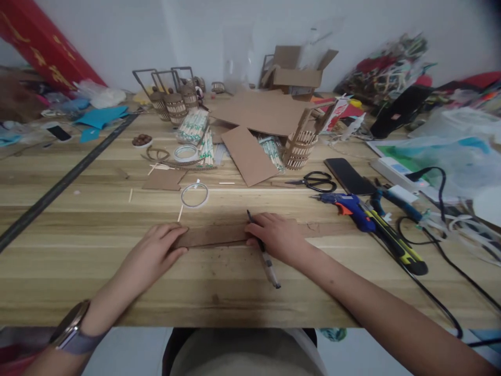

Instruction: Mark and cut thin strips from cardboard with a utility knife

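Observation:
A narrow brown cardboard strip [217,236] lies crosswise on the wooden table in front of me. My left hand [162,245] pinches its left end, thumb below and fingers above. Further right, my right hand [276,235] rests on the strip with its fingers bent. A pen [270,269] is held in that hand and slants down toward me; its tip pokes out above the fingers. Beyond the right hand, more flat brown cardboard [329,230] stretches toward the glue gun. Just past the strip lies a thin roll of tape [194,195].
To the right lie a blue glue gun [344,201], a utility knife [395,240], black scissors [319,181] and a phone [348,176]. Cardboard sheets [250,156], bundled sticks [193,126] and a small slatted bucket [299,149] stand farther back. Cords run along the right side.

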Available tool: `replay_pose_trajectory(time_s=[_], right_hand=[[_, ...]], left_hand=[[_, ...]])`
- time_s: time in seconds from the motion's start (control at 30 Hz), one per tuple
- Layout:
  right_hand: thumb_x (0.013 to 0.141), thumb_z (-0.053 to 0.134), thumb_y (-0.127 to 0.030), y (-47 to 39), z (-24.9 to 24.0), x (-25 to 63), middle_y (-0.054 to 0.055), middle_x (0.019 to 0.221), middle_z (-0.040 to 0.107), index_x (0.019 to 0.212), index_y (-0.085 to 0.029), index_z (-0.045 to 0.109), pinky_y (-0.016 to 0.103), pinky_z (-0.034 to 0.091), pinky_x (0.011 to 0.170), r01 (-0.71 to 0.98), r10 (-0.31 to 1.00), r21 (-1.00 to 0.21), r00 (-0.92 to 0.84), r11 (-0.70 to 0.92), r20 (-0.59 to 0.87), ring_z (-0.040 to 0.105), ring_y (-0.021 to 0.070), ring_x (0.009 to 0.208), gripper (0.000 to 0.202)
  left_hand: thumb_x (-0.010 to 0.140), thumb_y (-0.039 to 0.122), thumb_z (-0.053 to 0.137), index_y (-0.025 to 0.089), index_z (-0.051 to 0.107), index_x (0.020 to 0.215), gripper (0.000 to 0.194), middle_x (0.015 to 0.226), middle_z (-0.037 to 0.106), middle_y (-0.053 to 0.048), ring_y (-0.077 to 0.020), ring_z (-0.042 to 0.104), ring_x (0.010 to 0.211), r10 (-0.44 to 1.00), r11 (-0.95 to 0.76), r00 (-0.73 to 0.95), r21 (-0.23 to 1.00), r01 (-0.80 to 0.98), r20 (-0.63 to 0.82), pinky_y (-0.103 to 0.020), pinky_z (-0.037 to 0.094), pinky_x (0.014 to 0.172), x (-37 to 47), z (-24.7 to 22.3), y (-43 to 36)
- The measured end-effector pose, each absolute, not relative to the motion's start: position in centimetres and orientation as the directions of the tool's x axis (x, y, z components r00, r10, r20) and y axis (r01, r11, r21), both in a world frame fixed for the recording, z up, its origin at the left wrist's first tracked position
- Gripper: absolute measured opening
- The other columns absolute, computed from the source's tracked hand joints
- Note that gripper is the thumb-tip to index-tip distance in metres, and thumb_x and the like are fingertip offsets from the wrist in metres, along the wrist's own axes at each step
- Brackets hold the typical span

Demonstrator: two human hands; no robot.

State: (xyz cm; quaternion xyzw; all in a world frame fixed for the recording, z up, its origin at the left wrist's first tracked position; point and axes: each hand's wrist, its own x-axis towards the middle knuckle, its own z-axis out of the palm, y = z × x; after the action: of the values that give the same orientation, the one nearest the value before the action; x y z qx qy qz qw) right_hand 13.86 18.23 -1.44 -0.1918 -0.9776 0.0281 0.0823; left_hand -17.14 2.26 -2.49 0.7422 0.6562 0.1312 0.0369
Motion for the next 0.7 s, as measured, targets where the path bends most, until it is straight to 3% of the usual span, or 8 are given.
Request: replay_pose_trajectory(time_s=[0.2,0.4,0.7], right_hand=[[0.098,0.063,-0.033,19.7,-1.3,16.1,0.010,0.102,0.069,0.106,-0.021,0.068,0.035,0.040,0.078,0.466,0.480,-0.133,-0.871,0.875,0.106,0.060,0.0255,0.096,0.016],[0.096,0.064,-0.029,20.9,-1.6,16.4,0.009,0.099,0.068,0.103,-0.020,0.068,0.036,0.041,0.081,0.400,0.433,-0.212,-0.889,0.892,0.145,0.060,0.0251,0.094,0.012],[0.096,0.064,-0.033,20.4,-1.4,16.5,0.007,0.093,0.067,0.097,-0.021,0.067,0.035,0.040,0.081,0.413,0.439,-0.173,-0.885,0.894,0.159,0.059,0.0241,0.090,0.012]], left_hand=[[0.099,0.043,0.051,0.020,0.066,0.120,0.035,0.116,0.067,-0.011,-0.0284,0.062,0.106,0.983,-0.141,0.101,0.277,0.950,0.156,-0.042,0.052,0.093,-16.0,-2.1,3.1],[0.097,0.042,0.054,0.022,0.066,0.121,0.033,0.114,0.069,-0.009,-0.0266,0.064,0.106,0.987,-0.152,0.121,0.379,0.913,0.104,-0.040,0.052,0.092,-17.1,-1.5,3.9],[0.097,0.049,0.053,0.022,0.066,0.120,0.038,0.121,0.069,-0.010,-0.0270,0.065,0.115,0.989,-0.140,0.103,0.450,0.882,0.106,-0.042,0.052,0.100,-19.1,-1.4,4.1]])
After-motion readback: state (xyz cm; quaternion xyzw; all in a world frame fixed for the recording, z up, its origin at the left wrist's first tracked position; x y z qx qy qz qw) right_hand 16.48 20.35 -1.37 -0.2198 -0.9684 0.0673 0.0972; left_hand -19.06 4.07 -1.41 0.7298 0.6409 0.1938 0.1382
